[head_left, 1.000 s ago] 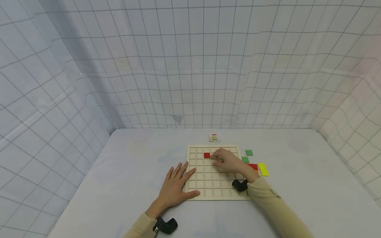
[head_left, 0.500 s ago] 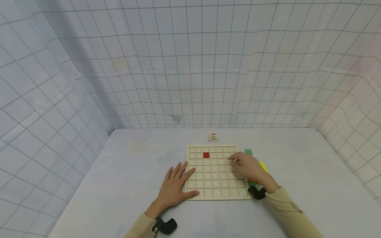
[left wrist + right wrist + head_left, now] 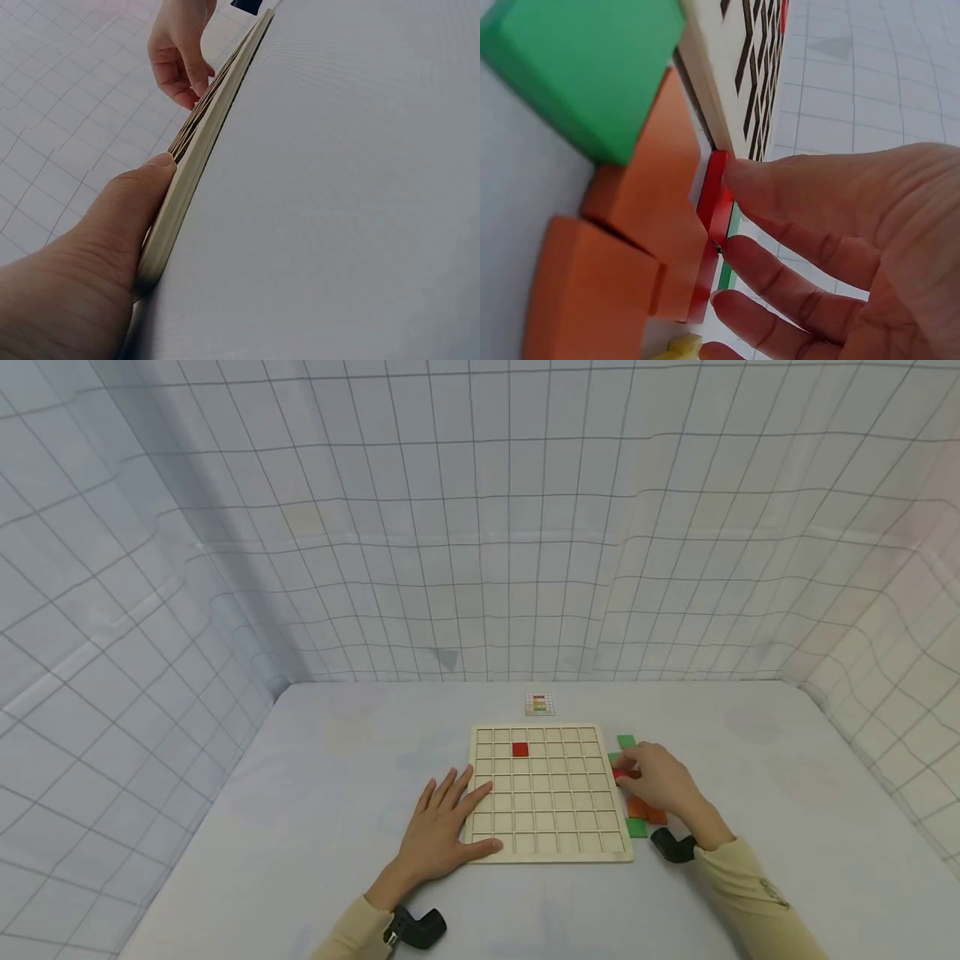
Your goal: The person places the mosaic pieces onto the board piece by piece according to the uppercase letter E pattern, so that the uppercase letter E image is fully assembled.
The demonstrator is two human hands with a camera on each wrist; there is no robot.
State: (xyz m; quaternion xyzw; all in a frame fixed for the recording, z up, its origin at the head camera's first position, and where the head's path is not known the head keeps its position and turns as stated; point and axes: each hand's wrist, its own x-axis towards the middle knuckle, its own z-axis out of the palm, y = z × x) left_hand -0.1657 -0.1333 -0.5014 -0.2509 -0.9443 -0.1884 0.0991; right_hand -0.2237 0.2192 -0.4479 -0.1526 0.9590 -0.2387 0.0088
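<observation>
A pale wooden grid board [image 3: 543, 793] lies on the table, with one red square tile [image 3: 521, 750] set in a cell of its second row from the back. My left hand [image 3: 442, 831] rests spread along the board's left side, its thumb [image 3: 135, 187] over the front edge. Just off the board's right side, my right hand [image 3: 663, 777] pinches another red tile [image 3: 718, 180]. In the right wrist view the thumb lies on this tile at the board's edge, and the index fingertip is partly hidden. A second red tile [image 3: 703, 289] lies just beside it.
Orange tiles [image 3: 637, 808] and a green tile [image 3: 637, 828] lie right of the board, nearer me. Another green tile [image 3: 626, 742] lies farther back. A yellow tile [image 3: 682, 349] shows low in the right wrist view. Behind the board sits a small pattern card [image 3: 540, 704].
My right hand has moved right from beside the red tile on the board to the loose tiles, and now pinches a red one there. My left hand has stayed in place.
</observation>
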